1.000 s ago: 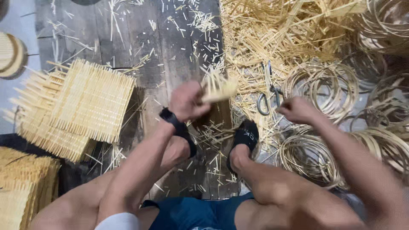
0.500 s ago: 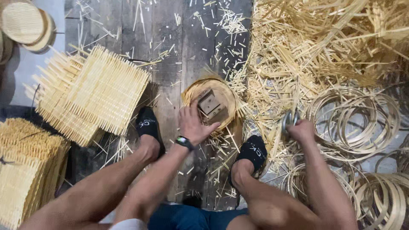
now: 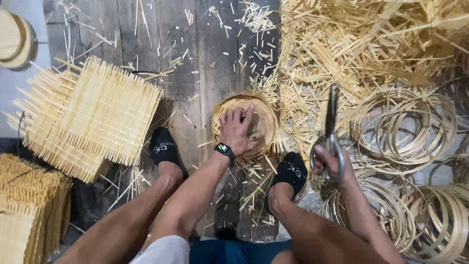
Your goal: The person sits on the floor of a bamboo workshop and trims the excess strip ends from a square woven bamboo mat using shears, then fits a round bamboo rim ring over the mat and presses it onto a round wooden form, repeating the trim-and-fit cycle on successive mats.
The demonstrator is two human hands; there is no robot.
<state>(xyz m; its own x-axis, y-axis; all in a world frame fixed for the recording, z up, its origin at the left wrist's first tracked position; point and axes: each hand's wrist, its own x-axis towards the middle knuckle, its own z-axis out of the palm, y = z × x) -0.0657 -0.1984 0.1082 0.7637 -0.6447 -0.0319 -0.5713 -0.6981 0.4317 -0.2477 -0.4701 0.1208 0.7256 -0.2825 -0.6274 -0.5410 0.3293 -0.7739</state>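
My left hand (image 3: 238, 130), with a dark watch on the wrist, presses flat on a small round woven bamboo basket (image 3: 264, 113) on the wooden floor (image 3: 190, 44) between my feet. A small wooden block (image 3: 254, 131) lies inside the basket under my fingers. My right hand (image 3: 333, 165) grips the handles of a pair of scissors (image 3: 332, 122), whose blades point away from me over the bamboo scraps. The hand hovers just right of my right foot in a black sock (image 3: 291, 171).
Stacked square woven bamboo mats (image 3: 93, 117) lie at the left beside my left foot (image 3: 163, 149). More mats (image 3: 24, 205) pile at the lower left. Bamboo hoops (image 3: 405, 127) and loose strips (image 3: 371, 44) cover the right side. Round lids (image 3: 17, 41) sit top left.
My left hand brought the round basket down onto the floor and now presses on it. My right hand took up the scissors and raised them, blades pointing away.
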